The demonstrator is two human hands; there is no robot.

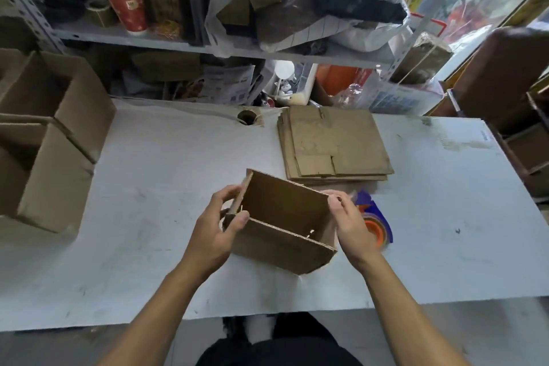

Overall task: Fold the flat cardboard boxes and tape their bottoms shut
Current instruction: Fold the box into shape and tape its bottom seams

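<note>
We hold a small cardboard box (282, 217) up over the white table (430, 232), about in the middle and near the front edge. The box is popped open, and we can look down into its brown inside. It tips a little, with one long wall close to us and the other long wall farther away.

Our left hand (215, 230) holds the left end of the box. The thumb lies curled on the near corner, and the fingers (230, 192) curl round the outside of the far left edge. Our right hand (349, 221) holds the right end. Its fingers bend round the right wall, and the fingertips are at the top corner. So both hands grip the same box, one on each side.

Just behind the box lies a stack of flat boxes (334, 144). They are still flat and lie on the table, a bit to the right.

A blue and orange tape dispenser (375, 221) lies on the table just under and beside our right hand. Part of it is hidden by the hand.

On the left edge of the table stand bigger open boxes (50, 140). At the back is a messy shelf (148, 40) with a red and white cup (126, 0) on it.
</note>
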